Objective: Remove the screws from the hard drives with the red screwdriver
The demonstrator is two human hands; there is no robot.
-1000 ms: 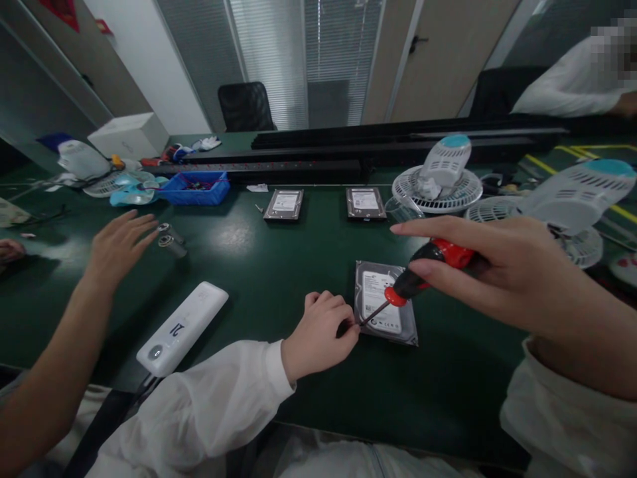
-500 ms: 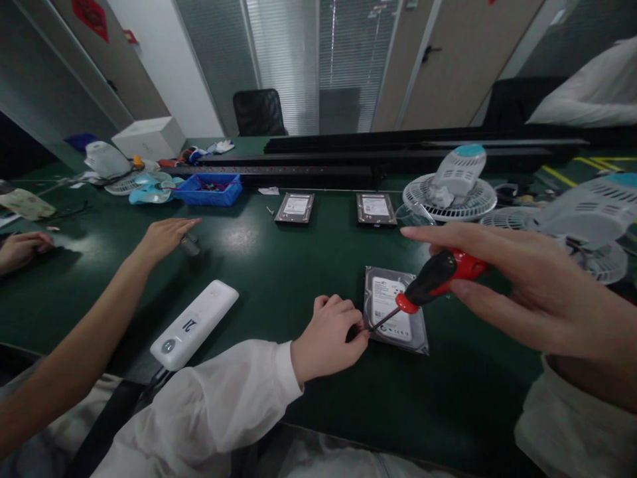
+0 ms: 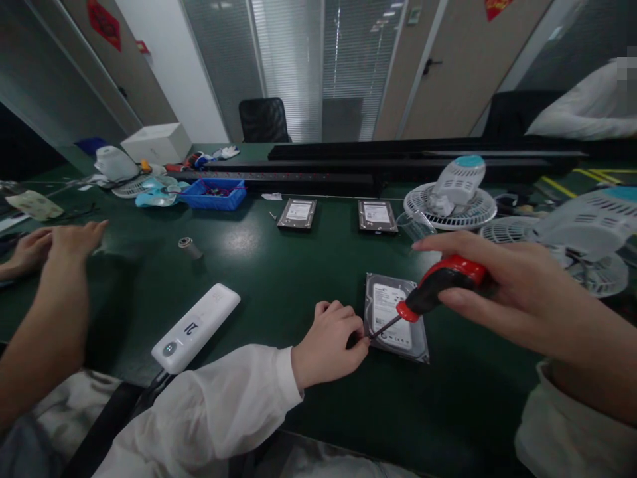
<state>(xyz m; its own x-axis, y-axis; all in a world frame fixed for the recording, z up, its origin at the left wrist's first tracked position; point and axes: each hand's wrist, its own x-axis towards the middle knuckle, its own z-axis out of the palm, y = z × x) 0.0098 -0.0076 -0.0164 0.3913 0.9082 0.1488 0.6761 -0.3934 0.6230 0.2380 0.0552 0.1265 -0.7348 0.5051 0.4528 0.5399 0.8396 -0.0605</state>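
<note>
A hard drive [image 3: 387, 312] with a white label lies flat on the table in front of me. My right hand [image 3: 517, 292] grips a red and black screwdriver [image 3: 440, 285], its thumb and fingers round the handle and the index finger stretched along the far side. The shaft slants down to the left across the drive, and its tip ends at the drive's near left edge. There my left hand [image 3: 331, 344] is closed, thumb and index finger pinched right beside the tip. Whatever is between those fingertips is hidden.
Two more hard drives, one on the left [image 3: 297, 214] and one on the right [image 3: 377, 216], lie farther back. A white power bank [image 3: 196, 328], a metal cylinder [image 3: 190, 248], a blue tray [image 3: 213, 194] and fan parts [image 3: 450, 199] are around. Co-workers' hands [image 3: 72, 242] are at left.
A co-worker's hand has moved left, away from the metal cylinder. My right hand has rolled slightly with the screwdriver handle, while the left stays at the tip. The view has tilted up a little.
</note>
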